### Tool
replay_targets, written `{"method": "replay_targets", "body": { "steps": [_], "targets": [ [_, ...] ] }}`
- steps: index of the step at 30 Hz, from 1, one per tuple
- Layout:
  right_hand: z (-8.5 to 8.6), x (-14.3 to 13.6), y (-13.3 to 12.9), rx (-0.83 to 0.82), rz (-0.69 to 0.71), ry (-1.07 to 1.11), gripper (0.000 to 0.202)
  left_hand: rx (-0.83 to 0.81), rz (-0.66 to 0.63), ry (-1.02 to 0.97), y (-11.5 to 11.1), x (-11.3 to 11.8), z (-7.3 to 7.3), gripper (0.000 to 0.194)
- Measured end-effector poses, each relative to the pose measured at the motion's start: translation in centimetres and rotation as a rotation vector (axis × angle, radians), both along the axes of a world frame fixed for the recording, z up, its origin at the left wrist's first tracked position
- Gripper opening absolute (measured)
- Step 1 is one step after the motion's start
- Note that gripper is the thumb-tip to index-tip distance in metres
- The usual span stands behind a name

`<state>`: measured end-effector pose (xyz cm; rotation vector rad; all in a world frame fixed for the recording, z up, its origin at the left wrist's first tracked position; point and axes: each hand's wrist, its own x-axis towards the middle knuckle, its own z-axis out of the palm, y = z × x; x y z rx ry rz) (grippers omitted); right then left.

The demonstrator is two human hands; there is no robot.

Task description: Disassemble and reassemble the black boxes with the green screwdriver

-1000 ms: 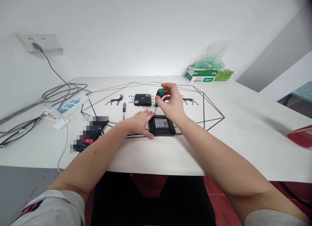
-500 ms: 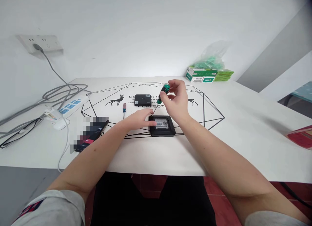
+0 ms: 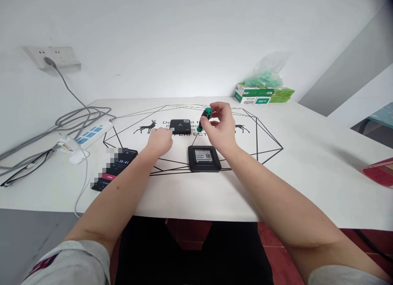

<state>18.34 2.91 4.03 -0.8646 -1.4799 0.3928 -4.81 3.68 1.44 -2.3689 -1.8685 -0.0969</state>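
Note:
My right hand [image 3: 221, 127] grips a green and black screwdriver [image 3: 204, 118], tilted, its tip at the upper left corner of a black square device [image 3: 204, 158] with a white label. My left hand [image 3: 160, 141] is to the left of that device, its fingers curled down on the mat beside a smaller black box [image 3: 180, 126]. Whatever those fingers hold, if anything, is hidden under the hand. The small screwdriver on the mat is out of sight behind my left hand.
A phone [image 3: 118, 166] lies by my left forearm. Further left are a white power strip [image 3: 92, 133] and coiled grey cables [image 3: 70, 121]. Green and white boxes [image 3: 254, 92] with a plastic bag stand at the back right. Something red [image 3: 379, 173] sits at the right edge.
My left hand has left the labelled device and moved left and up, over where the small screwdriver lay. My right hand has barely moved with its screwdriver.

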Motion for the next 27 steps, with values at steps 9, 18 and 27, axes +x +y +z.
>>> {"method": "replay_targets", "body": {
  "steps": [9, 18, 27],
  "targets": [
    [0.2, -0.1, -0.1, 0.014, -0.034, -0.010, 0.037, -0.208, -0.375, -0.364, -1.9, 1.5, 0.1, 0.070],
    [0.0, -0.2, -0.5, 0.019, 0.009, -0.082, 0.029, -0.398, -0.542, -0.299, -3.2, 3.5, -0.8, 0.116],
    [-0.9, -0.8, -0.6, 0.046, 0.050, -0.136, 0.031, -0.318, -0.521, -0.345, -1.5, 2.4, -2.5, 0.112]
  ]
}}
